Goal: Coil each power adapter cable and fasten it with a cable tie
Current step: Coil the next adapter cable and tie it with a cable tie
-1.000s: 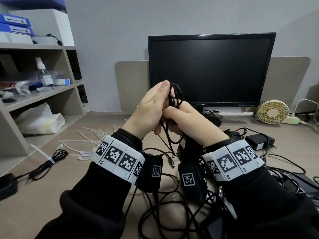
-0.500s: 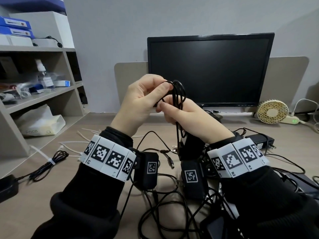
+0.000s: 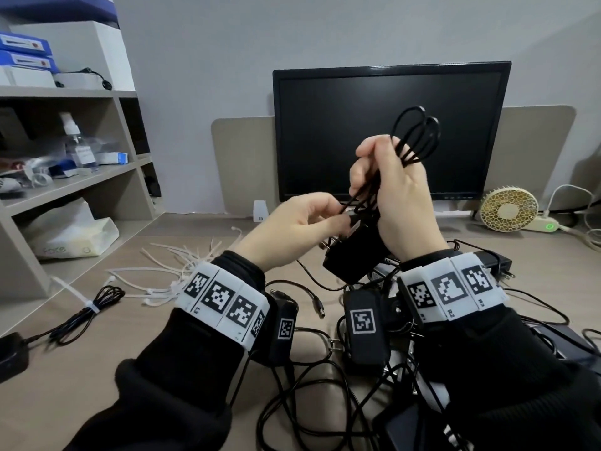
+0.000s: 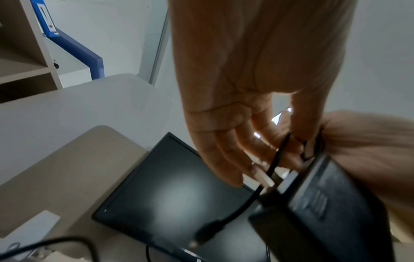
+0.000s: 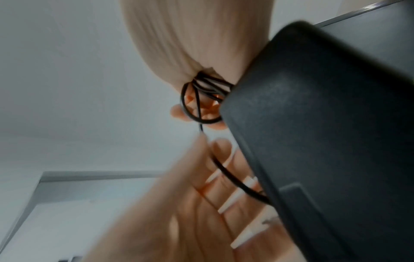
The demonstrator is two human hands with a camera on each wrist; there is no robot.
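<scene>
right hand: raised in front of the monitor, fingers curled tight round a bundle of black cable loops; the loops stand out above the fist, strands run down through it toward the adapter.

left hand: lower and to the left of the right hand, thumb and fingers pinching the cable strands just above the adapter body; the other fingers loosely bent.

power adapter: black block, hanging in the air just below both hands, above the desk, tilted, prongs toward the left. in the left wrist view its plug end dangles below the fingers.

finished adapter: at the desk's left edge, its cable coiled and bound with a white tie.

cable ties: loose white heap on the desk, left of the left wrist, toward the shelf unit.

other adapters and cables: black tangle along the desk's near edge, under and between the wrists; one block lies near the right, behind the right wrist.

small fan: at the desk's far right, beside the monitor foot.
</scene>
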